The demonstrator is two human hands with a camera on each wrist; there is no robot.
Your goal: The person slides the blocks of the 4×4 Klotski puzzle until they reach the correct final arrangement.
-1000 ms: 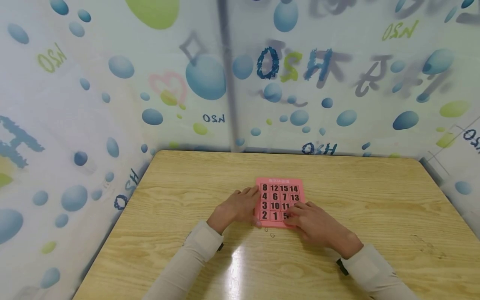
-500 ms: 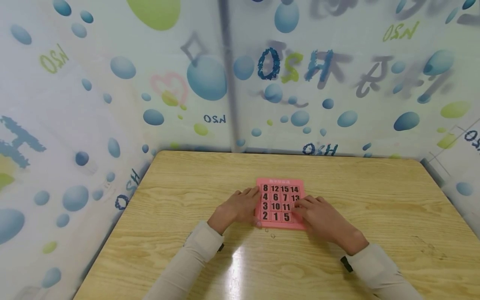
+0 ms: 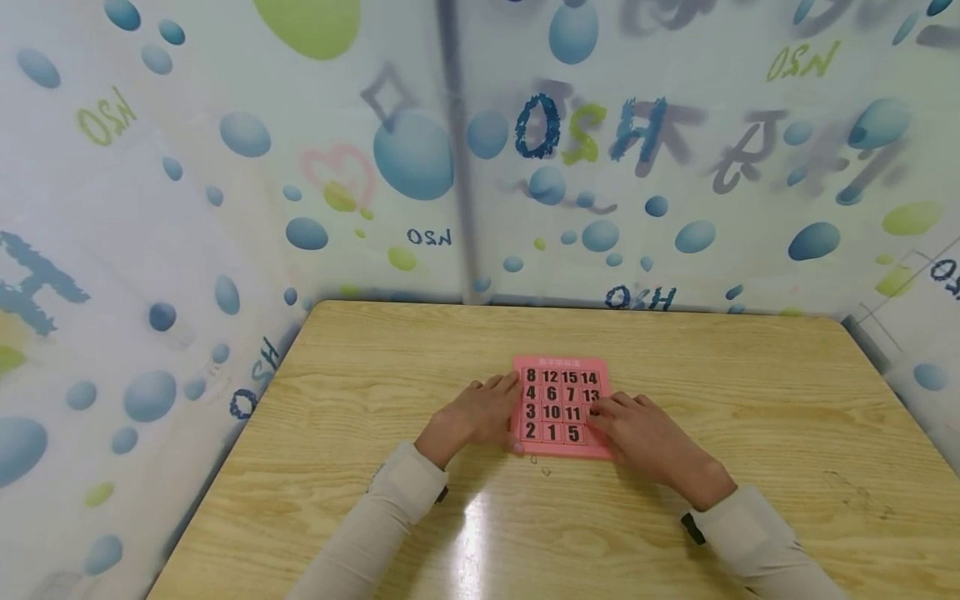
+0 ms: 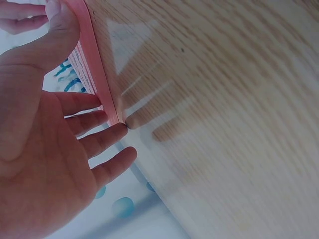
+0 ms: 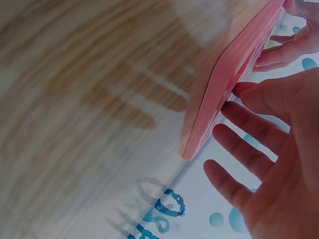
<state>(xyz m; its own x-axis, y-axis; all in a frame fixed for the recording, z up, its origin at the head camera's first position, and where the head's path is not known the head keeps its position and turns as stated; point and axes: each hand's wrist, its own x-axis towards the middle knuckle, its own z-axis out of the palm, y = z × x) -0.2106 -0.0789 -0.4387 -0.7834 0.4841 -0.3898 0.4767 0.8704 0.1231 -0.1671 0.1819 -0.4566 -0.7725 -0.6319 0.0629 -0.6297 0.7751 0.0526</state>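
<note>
A pink number sliding puzzle (image 3: 551, 403) lies flat on the wooden table, black digits on its square tiles. My left hand (image 3: 478, 413) rests along the puzzle's left side; in the left wrist view its fingers (image 4: 102, 139) are extended and spread beside the pink edge, the thumb touching the near end. My right hand (image 3: 647, 439) reaches in from the right, its fingertips on the right-column tile beside the 11, whose number they hide. Thumb and index finger come close together there in the right wrist view, while the other fingers (image 5: 227, 181) stretch out loosely. The bottom-right cell shows plain pink.
The table (image 3: 375, 358) has a pale wood grain, with a light reflection near its front. Behind it and to the left stand walls (image 3: 525, 225) printed with blue and green drops and lettering. Small marks (image 3: 545, 471) show on the tabletop just below the puzzle.
My right hand has moved up and slightly right, off the bottom row to the row above, so the 5 is uncovered. The left hand and the puzzle frame have stayed in place.
</note>
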